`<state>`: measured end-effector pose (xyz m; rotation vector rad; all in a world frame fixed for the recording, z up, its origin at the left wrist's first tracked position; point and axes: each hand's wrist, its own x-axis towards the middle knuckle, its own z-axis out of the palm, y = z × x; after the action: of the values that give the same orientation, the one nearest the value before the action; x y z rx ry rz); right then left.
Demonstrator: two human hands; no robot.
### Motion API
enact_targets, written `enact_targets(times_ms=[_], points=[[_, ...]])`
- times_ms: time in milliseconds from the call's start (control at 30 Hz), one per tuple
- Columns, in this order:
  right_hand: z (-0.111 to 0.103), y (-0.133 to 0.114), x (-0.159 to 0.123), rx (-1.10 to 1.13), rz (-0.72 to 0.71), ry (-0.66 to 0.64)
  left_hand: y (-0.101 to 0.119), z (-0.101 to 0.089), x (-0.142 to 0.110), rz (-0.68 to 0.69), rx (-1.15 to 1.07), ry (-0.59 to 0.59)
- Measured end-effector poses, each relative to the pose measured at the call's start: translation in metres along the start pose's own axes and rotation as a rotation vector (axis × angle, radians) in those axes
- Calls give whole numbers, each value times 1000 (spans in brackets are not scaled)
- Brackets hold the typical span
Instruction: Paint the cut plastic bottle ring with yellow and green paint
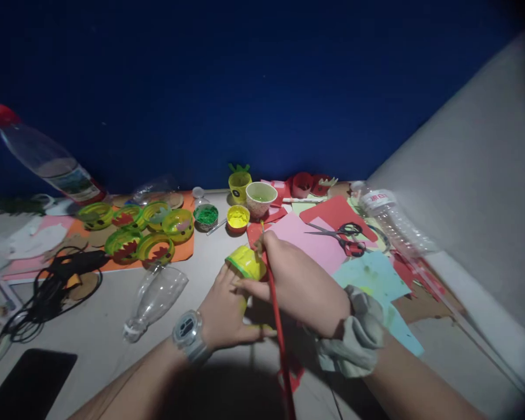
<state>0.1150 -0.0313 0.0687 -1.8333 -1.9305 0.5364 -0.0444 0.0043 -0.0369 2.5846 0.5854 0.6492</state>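
Note:
A small cup-like piece painted yellow, with a green rim (246,262), is fitted over the fingers of my left hand (227,312), which holds it tilted while the thumb sticks out to the right. My right hand (284,271) grips a paintbrush with a long red handle (276,309). The brush tip points up and away, just beyond the yellow piece, and my right fingers are against that piece's right side. Further back stand a small pot of yellow paint (238,218), a pot of green paint (206,216) and a paper cup with greenish liquid (261,197).
Several yellow-green rings (126,244) lie on orange paper at left, by a black glue gun (85,259) and a cut clear bottle (157,297). Scissors (341,232) lie on coloured papers at right. A phone (30,382) is at front left. A blue wall (262,87) closes the back.

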Motion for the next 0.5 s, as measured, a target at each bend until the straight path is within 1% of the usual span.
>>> enact_targets(times_ms=[100,233,367,500], points=[[8,-9,-2,-108,-32,20,8,-1,1,-3,33,9],[13,-13,-2,-172,-75,81,12,-2,3,-55,45,3],[19,-11,-3,-151,-73,174,15,-7,2,-105,-14,8],[30,-14,-11,-45,-18,279,22,-14,-3,-173,-165,101]])
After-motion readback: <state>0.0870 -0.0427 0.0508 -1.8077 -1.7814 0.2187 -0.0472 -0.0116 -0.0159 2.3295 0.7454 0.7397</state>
